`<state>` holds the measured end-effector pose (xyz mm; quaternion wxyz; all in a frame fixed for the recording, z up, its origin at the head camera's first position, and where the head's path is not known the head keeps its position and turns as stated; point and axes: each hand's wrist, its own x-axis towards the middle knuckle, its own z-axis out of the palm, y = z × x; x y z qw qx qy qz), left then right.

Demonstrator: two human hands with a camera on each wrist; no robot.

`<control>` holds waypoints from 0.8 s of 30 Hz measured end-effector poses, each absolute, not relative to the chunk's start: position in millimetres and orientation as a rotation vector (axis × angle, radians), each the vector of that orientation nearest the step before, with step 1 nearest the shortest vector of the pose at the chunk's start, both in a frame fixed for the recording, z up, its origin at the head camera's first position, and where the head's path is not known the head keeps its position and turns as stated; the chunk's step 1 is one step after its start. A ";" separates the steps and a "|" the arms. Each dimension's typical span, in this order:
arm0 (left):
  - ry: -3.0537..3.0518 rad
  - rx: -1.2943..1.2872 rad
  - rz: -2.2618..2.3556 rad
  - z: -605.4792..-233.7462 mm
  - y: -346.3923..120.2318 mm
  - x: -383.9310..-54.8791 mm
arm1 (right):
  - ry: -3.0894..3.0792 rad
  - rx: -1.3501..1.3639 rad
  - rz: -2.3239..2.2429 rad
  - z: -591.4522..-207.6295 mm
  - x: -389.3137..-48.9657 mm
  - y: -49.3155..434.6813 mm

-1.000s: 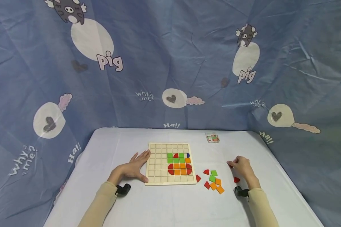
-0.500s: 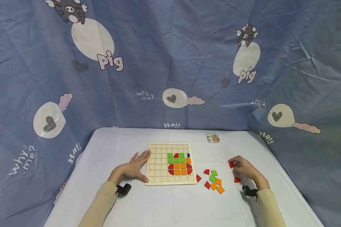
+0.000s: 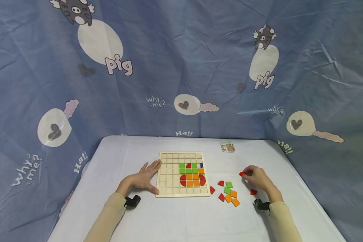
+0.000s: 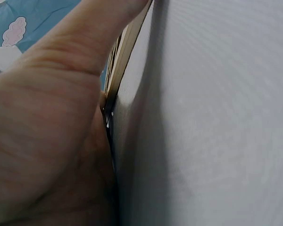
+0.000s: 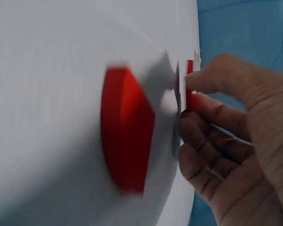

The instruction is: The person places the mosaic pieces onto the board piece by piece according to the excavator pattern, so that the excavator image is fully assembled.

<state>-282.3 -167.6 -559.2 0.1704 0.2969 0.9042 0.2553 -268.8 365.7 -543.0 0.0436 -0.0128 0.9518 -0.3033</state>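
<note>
My right hand (image 3: 256,177) pinches a red quarter-circle tile (image 5: 189,89) between thumb and fingers, held just above the table in the right wrist view. Another red quarter-circle tile (image 5: 127,132) lies on the table below that hand. At the left edge of the wooden grid board (image 3: 167,178), my left hand (image 3: 143,178) rests with fingers spread, its thumb and fingertips touching the frame. Green, orange, red and blue tiles fill part of the board's right side, among them an orange square (image 3: 196,176). In the left wrist view, the palm hides most of the board.
Loose tiles lie between the board and my right hand: red quarter-circles (image 3: 221,183), green squares (image 3: 229,185) and orange squares (image 3: 235,202). A small picture card (image 3: 228,147) sits near the table's back edge. A blue printed curtain (image 3: 157,67) hangs behind the white table (image 3: 169,222).
My right hand first shifts right, then back left, with the red tile raised and turned in its fingers. The left hand stays on the board's edge, and the tiles on the board are unchanged.
</note>
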 end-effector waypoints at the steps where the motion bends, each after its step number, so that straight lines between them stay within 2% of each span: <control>1: 2.569 0.843 0.723 -559.7 -167.6 -282.6 | 2.914 -0.046 -0.928 -542.8 -270.3 361.3; 6: 2.561 0.836 0.725 -561.9 -167.9 -284.4 | 2.937 -0.156 -0.963 -537.7 -281.1 326.6; 17: 2.556 0.822 0.712 -562.5 -167.5 -284.7 | 2.933 -0.631 -0.960 -522.1 -313.0 213.5; 24: 2.560 0.807 0.737 -560.7 -167.6 -283.3 | 2.875 -0.761 -0.964 -523.4 -333.5 159.1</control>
